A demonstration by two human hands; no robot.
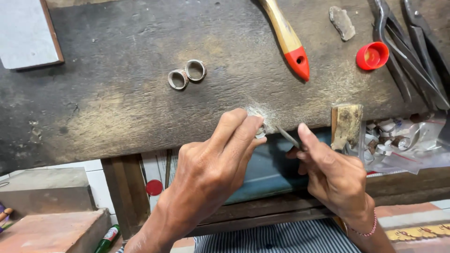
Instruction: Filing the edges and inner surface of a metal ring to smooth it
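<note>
Your left hand (213, 164) is closed, fingertips pinched on a small silver-grey metal ring (260, 130), pressing it against the near edge of the workbench (117, 112), just where pale filing dust whitens the wood. Your right hand (330, 171) is curled shut around a thin, flat grey file (287, 136), forefinger stretched along it; its tip lies just beside the ring, and I cannot tell whether the two touch. A thin beaded bracelet (368, 232) circles your right wrist.

Right of the file, a worn wooden bench peg (347, 124) juts from the bench edge, scarred and pale. Farther back, two more unfinished rings (186, 75), dull and round, lie touching on the bench. To the far right lie a wooden brush handle with a red tip (288, 40), a small grey stone chip (342, 21), a red plastic cap (372, 55) and dark steel pliers (412, 51). Near right, clear plastic holds curled metal scraps (391, 138).

The bench is a dark, cracked, dusty plank. Below it, bricks (51, 229) and a green bottle (107, 239) sit at the left.
</note>
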